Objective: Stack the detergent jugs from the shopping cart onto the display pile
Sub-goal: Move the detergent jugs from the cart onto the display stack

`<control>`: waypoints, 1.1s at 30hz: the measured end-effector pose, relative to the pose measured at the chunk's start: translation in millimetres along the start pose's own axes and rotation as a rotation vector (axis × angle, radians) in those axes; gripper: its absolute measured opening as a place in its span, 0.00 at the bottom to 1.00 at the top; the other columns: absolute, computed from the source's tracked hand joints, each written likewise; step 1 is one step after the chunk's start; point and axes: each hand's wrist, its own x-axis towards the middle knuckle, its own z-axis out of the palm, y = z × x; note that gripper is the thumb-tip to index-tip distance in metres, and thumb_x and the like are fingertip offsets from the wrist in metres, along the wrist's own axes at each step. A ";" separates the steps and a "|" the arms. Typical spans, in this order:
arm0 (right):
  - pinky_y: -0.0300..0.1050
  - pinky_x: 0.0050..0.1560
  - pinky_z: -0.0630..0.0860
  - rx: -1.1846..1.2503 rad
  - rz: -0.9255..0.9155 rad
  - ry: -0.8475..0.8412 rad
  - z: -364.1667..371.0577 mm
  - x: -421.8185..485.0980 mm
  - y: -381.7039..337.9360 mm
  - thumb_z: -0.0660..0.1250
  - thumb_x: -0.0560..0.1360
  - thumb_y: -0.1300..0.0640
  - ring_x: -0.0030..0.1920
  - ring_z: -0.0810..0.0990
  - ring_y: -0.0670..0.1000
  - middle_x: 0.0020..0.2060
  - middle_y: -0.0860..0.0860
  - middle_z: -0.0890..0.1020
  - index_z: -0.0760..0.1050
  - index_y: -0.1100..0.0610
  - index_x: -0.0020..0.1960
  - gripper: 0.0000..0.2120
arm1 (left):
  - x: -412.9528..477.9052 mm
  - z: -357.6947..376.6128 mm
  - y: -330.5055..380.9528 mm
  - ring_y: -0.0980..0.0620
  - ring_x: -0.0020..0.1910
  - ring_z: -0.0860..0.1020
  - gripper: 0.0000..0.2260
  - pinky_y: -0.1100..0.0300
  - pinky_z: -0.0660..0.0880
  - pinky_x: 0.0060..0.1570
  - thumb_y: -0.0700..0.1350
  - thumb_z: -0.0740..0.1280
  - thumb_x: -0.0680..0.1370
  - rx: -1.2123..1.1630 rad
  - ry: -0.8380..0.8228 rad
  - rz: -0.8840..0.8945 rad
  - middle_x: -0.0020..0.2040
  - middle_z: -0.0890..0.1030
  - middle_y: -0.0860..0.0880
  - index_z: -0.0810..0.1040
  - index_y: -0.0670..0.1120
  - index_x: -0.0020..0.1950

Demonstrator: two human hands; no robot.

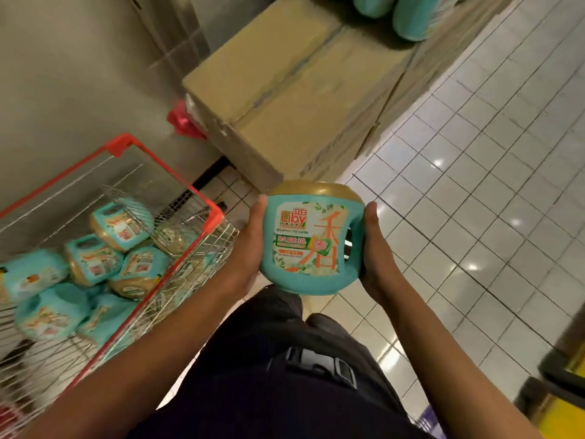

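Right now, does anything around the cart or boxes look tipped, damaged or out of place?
In the cart, the loose jugs lie jumbled on their sides. Something red is wedged beside the cardboard boxes. The jug between the left hand and right hand looks intact.

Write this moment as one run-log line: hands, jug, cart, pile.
hands: left hand and right hand hold jug | jug: label faces camera | cart: more jugs inside, left | pile: atop boxes, ahead
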 end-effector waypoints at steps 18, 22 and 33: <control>0.74 0.65 0.75 -0.057 -0.048 -0.099 -31.7 195.7 -179.8 0.48 0.79 0.24 0.53 0.81 0.61 0.53 0.61 0.84 0.86 0.44 0.52 0.35 | 177.7 50.2 154.2 0.45 0.58 0.87 0.33 0.49 0.85 0.52 0.74 0.50 0.80 -0.071 0.009 0.127 0.58 0.88 0.46 0.86 0.57 0.63; 0.66 0.64 0.80 -0.165 -0.073 -0.138 -28.8 239.6 -211.8 0.44 0.83 0.28 0.52 0.85 0.58 0.54 0.63 0.84 0.85 0.51 0.53 0.37 | 205.6 46.4 170.7 0.50 0.63 0.84 0.42 0.50 0.82 0.60 0.84 0.59 0.68 -0.084 0.028 0.137 0.62 0.86 0.52 0.82 0.57 0.69; 0.40 0.63 0.72 -0.260 -0.078 -0.538 -27.5 357.7 -280.2 0.55 0.80 0.29 0.65 0.77 0.30 0.64 0.30 0.81 0.80 0.29 0.63 0.19 | 253.2 40.8 185.6 0.62 0.74 0.72 0.19 0.56 0.76 0.71 0.66 0.60 0.82 -0.144 0.266 0.273 0.71 0.75 0.71 0.66 0.70 0.74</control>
